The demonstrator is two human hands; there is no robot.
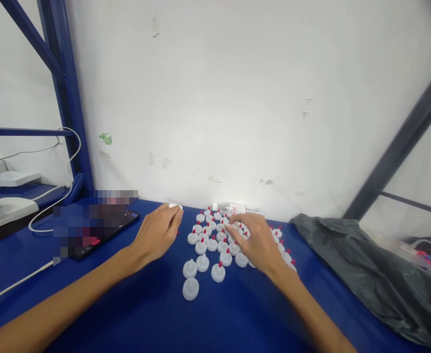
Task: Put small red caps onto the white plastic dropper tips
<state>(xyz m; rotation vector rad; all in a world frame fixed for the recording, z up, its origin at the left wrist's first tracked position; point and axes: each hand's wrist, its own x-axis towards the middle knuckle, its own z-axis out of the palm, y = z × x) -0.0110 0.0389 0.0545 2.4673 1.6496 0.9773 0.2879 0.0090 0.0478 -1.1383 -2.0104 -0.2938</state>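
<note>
My left hand (160, 230) is closed, with its fingers curled toward the back of the blue surface. A bit of a white object (175, 206) shows just past its knuckles; what the fingers hold, if anything, is hidden. Over the group of white round caps, my right hand (255, 240) reaches in with thumb and forefinger apart, and caps show beneath and around it. Most of the caps carry a red tip, like this front cap (218, 272). Nearer to me, a few others such as this cap (190, 289) show no red tip.
A clear plastic bottle (237, 209) lies along the wall behind the caps. At left is a dark phone (108, 235) with a white cable (17, 284). Dark grey sheeting (366, 274) covers the right side. Blue metal posts (66, 98) stand at left.
</note>
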